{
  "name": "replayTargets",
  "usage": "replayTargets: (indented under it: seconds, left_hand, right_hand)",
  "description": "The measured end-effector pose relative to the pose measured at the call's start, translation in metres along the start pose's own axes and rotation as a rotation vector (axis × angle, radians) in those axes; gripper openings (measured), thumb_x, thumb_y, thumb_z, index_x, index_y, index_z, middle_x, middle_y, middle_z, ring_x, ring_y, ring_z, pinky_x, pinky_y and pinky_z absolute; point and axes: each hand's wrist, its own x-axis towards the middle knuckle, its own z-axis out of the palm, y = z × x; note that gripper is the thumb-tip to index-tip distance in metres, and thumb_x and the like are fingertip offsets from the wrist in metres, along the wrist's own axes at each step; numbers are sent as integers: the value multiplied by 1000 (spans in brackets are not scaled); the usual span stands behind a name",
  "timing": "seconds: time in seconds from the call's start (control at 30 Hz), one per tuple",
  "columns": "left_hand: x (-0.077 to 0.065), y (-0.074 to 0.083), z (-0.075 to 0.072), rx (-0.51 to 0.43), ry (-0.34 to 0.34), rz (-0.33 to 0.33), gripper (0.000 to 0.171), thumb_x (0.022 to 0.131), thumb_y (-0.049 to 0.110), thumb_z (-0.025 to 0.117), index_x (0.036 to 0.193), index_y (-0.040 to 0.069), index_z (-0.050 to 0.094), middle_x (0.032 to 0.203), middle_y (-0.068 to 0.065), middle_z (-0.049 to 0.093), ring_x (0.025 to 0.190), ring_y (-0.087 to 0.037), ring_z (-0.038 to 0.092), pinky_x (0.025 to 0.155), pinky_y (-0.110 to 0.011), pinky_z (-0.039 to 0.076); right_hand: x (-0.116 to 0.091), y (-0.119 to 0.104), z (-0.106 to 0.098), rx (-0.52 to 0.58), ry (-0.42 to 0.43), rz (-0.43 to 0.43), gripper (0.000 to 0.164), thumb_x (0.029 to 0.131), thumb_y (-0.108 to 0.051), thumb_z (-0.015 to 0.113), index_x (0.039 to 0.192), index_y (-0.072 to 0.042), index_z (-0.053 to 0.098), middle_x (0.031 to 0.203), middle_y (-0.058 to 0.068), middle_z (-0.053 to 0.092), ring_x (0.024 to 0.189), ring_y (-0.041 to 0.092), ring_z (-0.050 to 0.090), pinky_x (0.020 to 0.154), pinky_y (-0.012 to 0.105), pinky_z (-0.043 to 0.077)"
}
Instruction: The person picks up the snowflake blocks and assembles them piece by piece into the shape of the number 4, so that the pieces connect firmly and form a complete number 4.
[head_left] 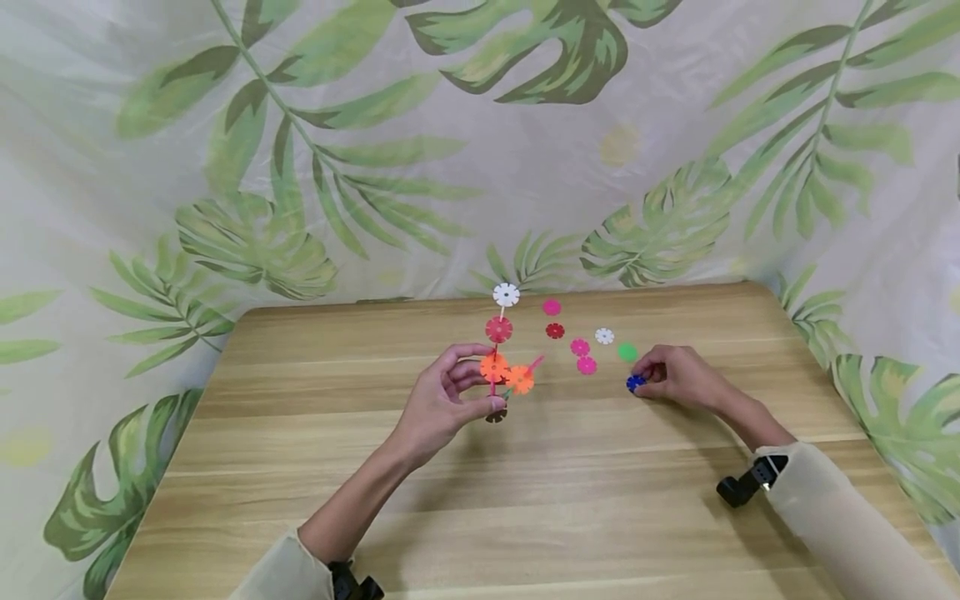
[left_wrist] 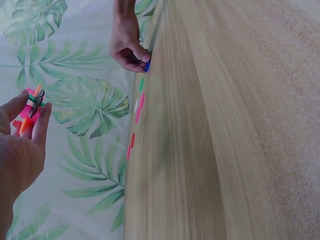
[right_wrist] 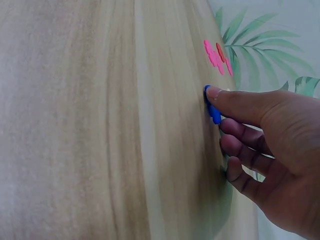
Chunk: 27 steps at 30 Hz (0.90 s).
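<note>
My left hand (head_left: 435, 408) holds up a linked build of notched plastic discs (head_left: 493, 367) above the table, fingers behind it and thumb near its bottom. A white disc tops the chain, with red and orange ones lower down, a dark one at the bottom and an orange branch jutting right. On the right, my right hand (head_left: 684, 380) pinches a blue notched disc (head_left: 635, 384) between thumb and fingers. The right wrist view shows that blue disc (right_wrist: 212, 105) edge-on under the thumb. The left wrist view catches the build (left_wrist: 34, 105) between the left thumb and fingers.
Loose discs lie on the wooden table (head_left: 315, 467) between the hands: a green one (head_left: 627, 352), a white one (head_left: 604, 336), a dark red one (head_left: 555, 331) and several pink ones (head_left: 587, 366). Behind the table's far edge hangs a leaf-patterned cloth (head_left: 525, 167).
</note>
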Motion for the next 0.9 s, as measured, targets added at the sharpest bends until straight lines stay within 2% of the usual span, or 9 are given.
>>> replayTargets:
  seconds: [0.27, 0.53, 0.7, 0.9]
  left_hand:
    - [0, -1, 2, -5, -15, -2, 66, 86, -9, 82, 144, 5, 54, 119, -20, 72, 114, -26, 71, 86, -30, 64]
    - [-1, -1, 1, -4, -13, -1, 66, 86, -9, 82, 144, 5, 54, 119, -19, 72, 114, -26, 71, 86, -30, 64]
    - [-1, -1, 2, 0, -15, 17, 66, 86, -10, 82, 144, 4, 53, 120, -20, 72, 114, -26, 71, 87, -29, 64]
    - [-2, -1, 2, -12, -8, 13, 66, 86, -10, 82, 144, 4, 53, 121, -20, 72, 114, -25, 71, 86, -29, 64]
  right_hand:
    - [-1, -2, 1, 41, -28, 39, 25, 83, -7, 91, 99, -4, 72, 88, 2, 71, 79, 11, 64, 68, 21, 56]
    - [-3, -5, 2, 91, -7, 28, 14, 90, 1, 82, 100, -4, 73, 88, 1, 73, 81, 12, 67, 70, 22, 58]
    - [-1, -11, 2, 103, 38, 23, 11, 93, 1, 79, 101, -6, 74, 88, 1, 73, 81, 14, 68, 69, 22, 58]
    - [2, -33, 1, 137, 113, -45, 8, 94, -1, 79, 99, -7, 76, 88, 2, 74, 79, 15, 69, 67, 23, 58]
